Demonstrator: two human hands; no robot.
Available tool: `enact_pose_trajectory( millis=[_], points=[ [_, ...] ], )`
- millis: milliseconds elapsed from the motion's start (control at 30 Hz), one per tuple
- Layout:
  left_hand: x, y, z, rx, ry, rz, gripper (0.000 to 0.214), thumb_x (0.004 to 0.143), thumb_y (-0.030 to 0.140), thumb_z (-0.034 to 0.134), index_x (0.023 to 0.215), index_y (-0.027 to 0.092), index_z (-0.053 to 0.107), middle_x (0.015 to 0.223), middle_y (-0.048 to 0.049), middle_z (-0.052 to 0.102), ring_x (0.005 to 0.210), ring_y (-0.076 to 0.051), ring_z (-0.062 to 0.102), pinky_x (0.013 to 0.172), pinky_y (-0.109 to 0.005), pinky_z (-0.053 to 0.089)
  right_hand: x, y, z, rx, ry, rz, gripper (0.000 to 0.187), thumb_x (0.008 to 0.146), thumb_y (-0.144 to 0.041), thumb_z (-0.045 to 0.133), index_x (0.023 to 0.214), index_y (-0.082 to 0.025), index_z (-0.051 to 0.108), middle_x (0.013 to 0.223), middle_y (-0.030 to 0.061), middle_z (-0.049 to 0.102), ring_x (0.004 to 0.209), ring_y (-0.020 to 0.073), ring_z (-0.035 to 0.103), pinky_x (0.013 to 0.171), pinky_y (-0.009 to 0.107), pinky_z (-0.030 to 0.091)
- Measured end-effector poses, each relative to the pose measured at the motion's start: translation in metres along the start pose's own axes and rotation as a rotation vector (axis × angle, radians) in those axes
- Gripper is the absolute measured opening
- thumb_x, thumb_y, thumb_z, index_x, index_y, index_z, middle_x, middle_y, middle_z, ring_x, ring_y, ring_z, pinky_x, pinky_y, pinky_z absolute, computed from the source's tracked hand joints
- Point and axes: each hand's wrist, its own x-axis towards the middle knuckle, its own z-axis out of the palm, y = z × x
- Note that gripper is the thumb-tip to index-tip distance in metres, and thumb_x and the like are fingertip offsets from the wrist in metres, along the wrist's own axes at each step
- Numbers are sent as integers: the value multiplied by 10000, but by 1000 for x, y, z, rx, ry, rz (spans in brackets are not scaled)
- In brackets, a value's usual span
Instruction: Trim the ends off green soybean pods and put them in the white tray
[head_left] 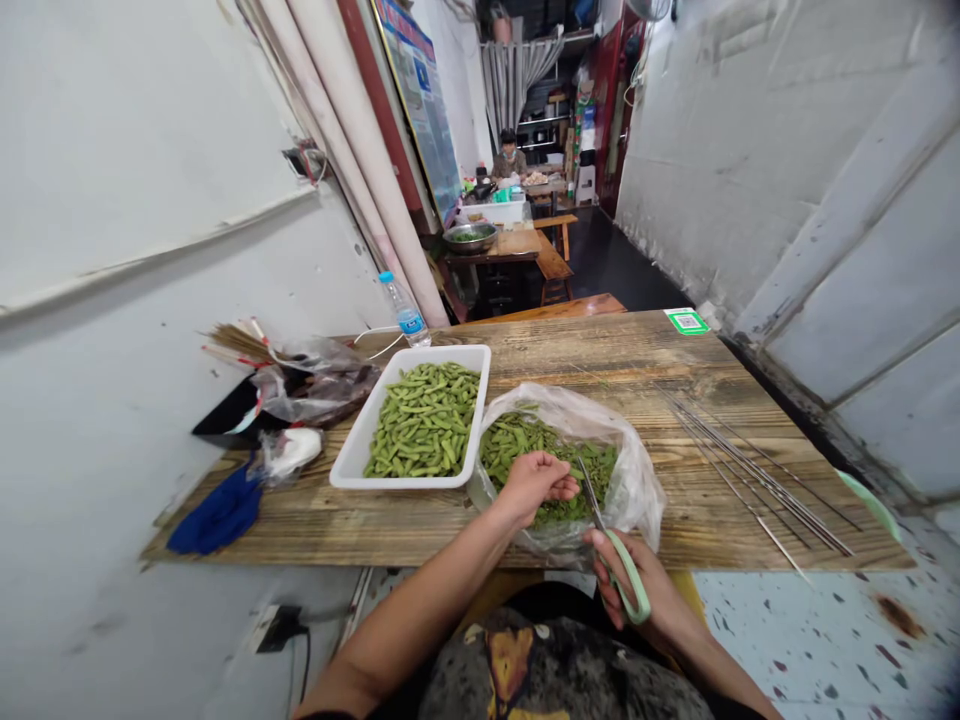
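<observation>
My right hand (626,575) grips a pair of scissors (628,577) with pale green handles, the blades pointing up and away over the bag. Close beside the blade tips, my left hand (536,485) is closed in a pinch, and a bit of green edamame pod shows at its fingertips. Below both hands lies an open clear plastic bag (637,490) full of edamame pods (517,440), partly hidden by my left hand. To the left of the bag stands a white tray (486,385) heaped with edamame pods (427,420).
Metal skewers (757,470) lie on the wooden table (600,345) at right, near a green QR card (686,321). A water bottle (409,318), plastic bags (322,385), bundled sticks (240,345) and a blue cloth (217,515) are at left. Another person (510,158) sits at the back.
</observation>
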Motion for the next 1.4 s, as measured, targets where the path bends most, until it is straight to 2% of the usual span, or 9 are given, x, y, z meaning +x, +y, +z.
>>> enact_pose_trajectory(
  millis=[133,267,400,533,733,867,1033,1133,1400],
  points=[
    [5,22,-14,-47,64,123,184,705,118,609,665,146,431,695,-47,667,600,-109,638,598,-227,507,5,12,-6,-15,3,-20,381,778,-563,585,889,-208,503,539,-95,411,363,51,364,303,164,358],
    [4,47,-33,143,113,300,180,652,127,549,630,172,376,582,41,581,438,-52,477,472,-172,361,3,16,-11,-52,-13,-21,477,786,-581,565,1084,-215,488,616,-67,477,477,85,463,424,198,425],
    [-9,42,-41,653,-125,301,100,630,184,603,645,149,511,577,47,534,541,-69,456,529,-180,318,-3,10,-13,-46,-10,5,459,812,-585,528,1091,-222,504,702,-42,489,551,98,487,503,226,447],
    [-23,20,-43,880,-336,168,198,661,315,652,713,130,602,644,21,559,607,-88,455,575,-192,329,-6,5,-13,-47,-6,28,453,797,-589,545,1069,-228,513,692,-49,471,542,99,475,498,226,432],
    [-31,7,-59,899,-129,223,267,824,276,424,952,139,614,662,-1,577,606,-111,501,596,-206,375,-4,9,-14,-116,-35,25,500,786,-600,545,1100,-218,480,647,-65,451,506,96,467,455,217,423],
    [-33,-2,-65,1172,21,294,199,762,221,493,849,158,660,717,-31,635,673,-148,552,642,-235,399,-2,11,-12,-153,-43,13,525,765,-625,546,1082,-210,491,616,-79,423,473,85,439,426,209,400],
    [-29,-16,-61,1435,30,329,234,741,224,572,923,185,713,956,-96,700,890,-242,613,808,-316,425,0,14,-10,-175,-58,29,542,736,-637,570,1066,-210,511,588,-90,397,454,76,413,408,192,374],
    [-25,-18,-55,1527,-2,365,219,753,215,569,900,177,727,921,-116,706,891,-257,621,819,-324,429,1,15,-9,-186,-56,37,565,718,-656,573,1063,-212,521,586,-88,401,446,77,408,403,194,371],
    [-26,-7,-43,1419,46,356,260,826,319,519,818,182,740,882,-107,715,829,-222,634,768,-280,433,-1,11,-11,-198,-28,42,570,713,-664,564,1055,-210,519,573,-88,396,437,79,397,398,200,362]
  ],
)
